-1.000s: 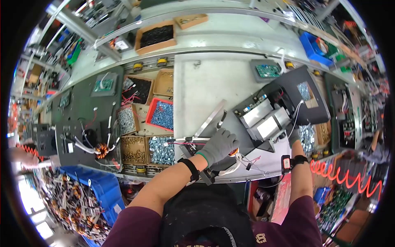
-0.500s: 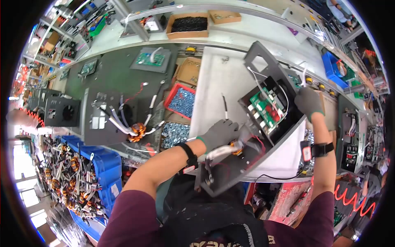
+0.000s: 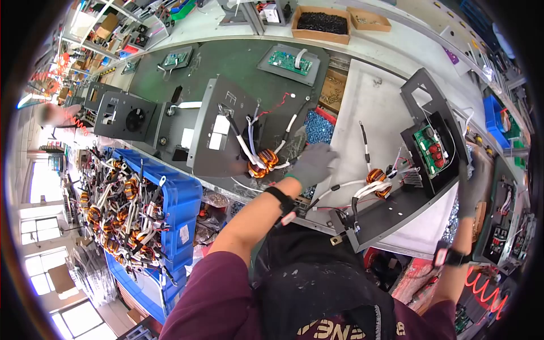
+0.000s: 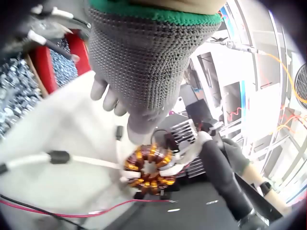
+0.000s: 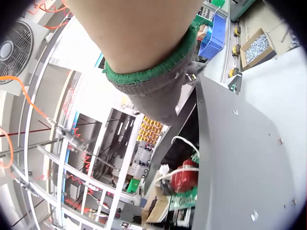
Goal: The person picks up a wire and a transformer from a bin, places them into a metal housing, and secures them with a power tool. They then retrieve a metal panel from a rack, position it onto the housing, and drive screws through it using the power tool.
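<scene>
My left hand, in a grey glove with a green cuff, hovers over the left edge of the white board with its fingers relaxed and holding nothing. The copper-wound ring coil lies just beyond its thumb in the left wrist view. White cables run from this coil onto a dark grey metal chassis. A green circuit board with red parts sits inside the chassis. My gloved right hand is at the chassis's right side wall; its fingertips are hidden in the right wrist view, so I cannot tell whether they grip.
Left of me stands another grey chassis with its own ring coil. Blue screws fill a bin between the two work areas. A blue crate of coils and cables stands at lower left. Red coiled hose hangs at lower right.
The chassis has been turned, so its circuit board now faces me, and it has shifted right in view. My left hand has come off the coil and cables. The head view has swung left.
</scene>
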Motion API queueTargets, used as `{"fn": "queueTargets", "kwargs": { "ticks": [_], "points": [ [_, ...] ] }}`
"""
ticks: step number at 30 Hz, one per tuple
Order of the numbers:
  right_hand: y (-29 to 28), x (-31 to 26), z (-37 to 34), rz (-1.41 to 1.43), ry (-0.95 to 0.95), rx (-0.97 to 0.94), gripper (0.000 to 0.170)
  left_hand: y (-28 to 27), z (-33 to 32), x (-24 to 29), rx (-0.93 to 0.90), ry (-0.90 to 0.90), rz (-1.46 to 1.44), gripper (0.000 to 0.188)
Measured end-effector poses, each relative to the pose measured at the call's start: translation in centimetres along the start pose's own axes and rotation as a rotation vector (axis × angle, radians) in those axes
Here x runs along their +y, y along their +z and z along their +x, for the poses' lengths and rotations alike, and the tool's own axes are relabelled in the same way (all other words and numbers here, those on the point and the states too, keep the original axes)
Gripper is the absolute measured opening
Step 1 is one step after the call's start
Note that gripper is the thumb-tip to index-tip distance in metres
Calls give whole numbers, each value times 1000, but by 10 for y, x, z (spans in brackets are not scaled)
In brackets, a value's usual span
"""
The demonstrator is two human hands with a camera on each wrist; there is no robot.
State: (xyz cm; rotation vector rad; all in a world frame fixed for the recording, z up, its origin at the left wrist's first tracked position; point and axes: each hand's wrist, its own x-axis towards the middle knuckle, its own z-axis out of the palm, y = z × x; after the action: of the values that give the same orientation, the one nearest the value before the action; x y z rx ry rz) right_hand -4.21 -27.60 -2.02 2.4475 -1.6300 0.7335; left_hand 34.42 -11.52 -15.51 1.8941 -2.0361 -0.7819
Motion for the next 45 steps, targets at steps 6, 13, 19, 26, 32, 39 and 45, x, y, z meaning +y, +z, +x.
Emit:
{"fn": "queueTargets", "kwargs": {
  "ticks": [6, 13, 19, 26, 32, 39, 45],
  "points": [
    [-15, -138, -89, 454, -197, -161, 34, 19, -24, -66, -14, 196, 422, 35],
    [0, -180, -101, 376, -302, -357, 16, 22, -25, -82, -47, 204, 353, 34],
    [4, -171, -99, 358, -269, -356, 12, 17, -28, -95, -26, 213, 297, 37],
    [13, -163, -103, 381, -192, -300, 12, 7, -35, -117, -66, 172, 282, 34],
    [12, -167, -101, 351, -126, -288, 14, -15, -34, -117, -20, 100, 310, 29],
    [10, -174, -98, 313, -70, -244, 18, -11, 21, -97, 234, 185, 278, 26],
    [8, -178, -100, 259, -15, -271, 16, -1, 65, -115, 469, -311, 92, 20]
  ]
}}
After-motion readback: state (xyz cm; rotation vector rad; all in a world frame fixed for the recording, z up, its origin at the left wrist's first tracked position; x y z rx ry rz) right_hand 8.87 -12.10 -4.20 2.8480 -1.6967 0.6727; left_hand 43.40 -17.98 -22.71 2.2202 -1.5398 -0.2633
